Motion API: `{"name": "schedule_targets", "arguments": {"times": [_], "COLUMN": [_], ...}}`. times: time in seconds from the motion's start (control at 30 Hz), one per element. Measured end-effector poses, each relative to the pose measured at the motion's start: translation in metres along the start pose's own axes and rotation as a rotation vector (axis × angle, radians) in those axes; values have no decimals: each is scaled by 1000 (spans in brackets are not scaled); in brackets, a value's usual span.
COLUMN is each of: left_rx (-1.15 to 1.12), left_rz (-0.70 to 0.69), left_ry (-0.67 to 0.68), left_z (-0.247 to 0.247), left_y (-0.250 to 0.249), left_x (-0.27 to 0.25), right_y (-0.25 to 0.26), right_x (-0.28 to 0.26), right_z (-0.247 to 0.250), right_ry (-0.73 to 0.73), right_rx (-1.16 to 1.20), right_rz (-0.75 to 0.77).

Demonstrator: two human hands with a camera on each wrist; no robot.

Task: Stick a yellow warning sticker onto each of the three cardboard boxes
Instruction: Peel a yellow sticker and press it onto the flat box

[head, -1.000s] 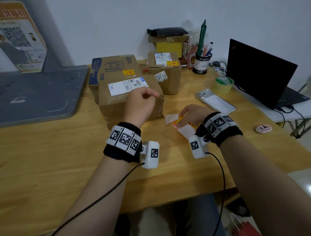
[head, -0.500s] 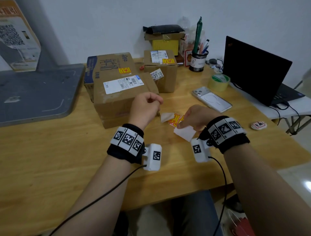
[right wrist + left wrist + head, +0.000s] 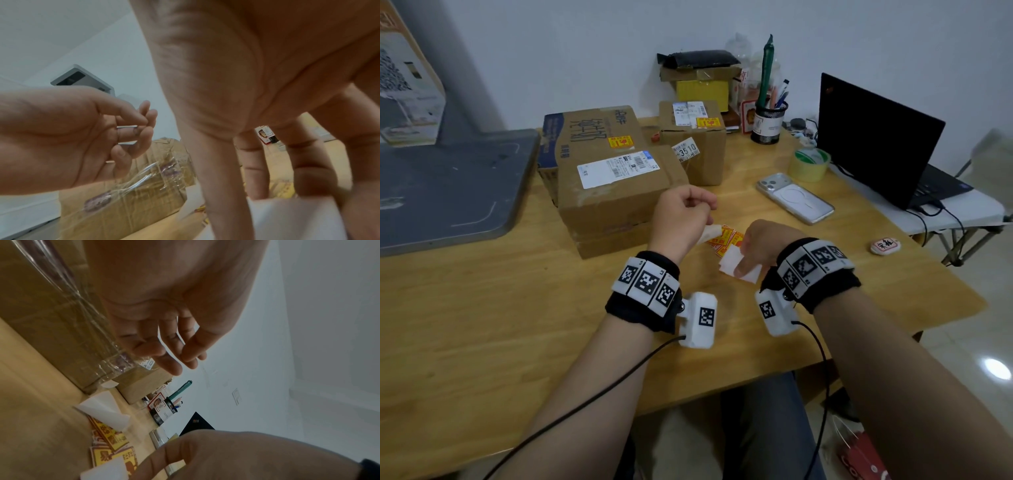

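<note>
Three cardboard boxes stand on the table. The large back box (image 3: 592, 126) carries a yellow sticker (image 3: 620, 141), and so does the small box (image 3: 698, 150) at its top (image 3: 707, 122). The front box (image 3: 619, 202) shows only a white shipping label. Loose yellow stickers (image 3: 725, 237) lie on the table in front of it, also seen close up as stickers (image 3: 111, 434). My left hand (image 3: 681, 219) hovers above them, fingers loosely curled, holding nothing. My right hand (image 3: 763, 246) pinches a white backing paper (image 3: 736, 265) beside the pile.
A phone (image 3: 794, 197), a tape roll (image 3: 809, 164), a pen cup (image 3: 768, 125) and an open laptop (image 3: 876, 137) fill the table's right side. A grey board (image 3: 448, 185) lies at the left. A curled white backing strip (image 3: 104, 410) lies by the front box corner.
My left hand has drawn back from the front box's top and come down toward the sticker pile. The right hand has kept the white paper in about the same spot.
</note>
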State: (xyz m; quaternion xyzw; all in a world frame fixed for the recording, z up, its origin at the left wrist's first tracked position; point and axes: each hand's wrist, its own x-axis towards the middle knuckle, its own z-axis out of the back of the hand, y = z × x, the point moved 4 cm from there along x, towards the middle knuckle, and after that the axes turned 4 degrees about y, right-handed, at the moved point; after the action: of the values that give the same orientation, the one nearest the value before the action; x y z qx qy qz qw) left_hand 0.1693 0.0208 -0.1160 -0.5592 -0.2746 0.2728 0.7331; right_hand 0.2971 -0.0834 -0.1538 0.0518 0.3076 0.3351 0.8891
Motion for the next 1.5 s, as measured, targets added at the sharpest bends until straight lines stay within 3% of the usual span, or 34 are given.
{"name": "schedule_targets", "arguments": {"times": [0.37,0.57,0.63,0.73,0.87,1.03,1.17,1.3,1.4,1.5], "left_rx": [0,23,-37,-60,-164,-267,-186,-126,-143,-177], "left_rz": [3,21,37,105,201,142,154,78,33,-11], "left_ry": [-3,-32,-41,-58,-4,14,41,87,-33,-173], "left_z": [10,29,36,48,60,76,93,101,108,118], "left_y": [-2,-13,-22,-27,-27,-36,-38,-36,-29,-21], "left_x": [-4,3,6,12,20,32,45,58,71,80], "right_y": [-1,11,24,48,73,98,117,131,142,145], "right_x": [2,-16,-26,-40,-44,-31,-18,-1,11,21], "right_z": [15,54,63,72,81,82,84,92,93,93], "right_ry": [-147,-349,-417,-472,-537,-593,-609,-614,-597,-531], "right_rx": [57,274,424,703,941,922,899,937,921,1006], "right_rz": [-22,107,194,441,693,895,1005,1042,1031,928]}}
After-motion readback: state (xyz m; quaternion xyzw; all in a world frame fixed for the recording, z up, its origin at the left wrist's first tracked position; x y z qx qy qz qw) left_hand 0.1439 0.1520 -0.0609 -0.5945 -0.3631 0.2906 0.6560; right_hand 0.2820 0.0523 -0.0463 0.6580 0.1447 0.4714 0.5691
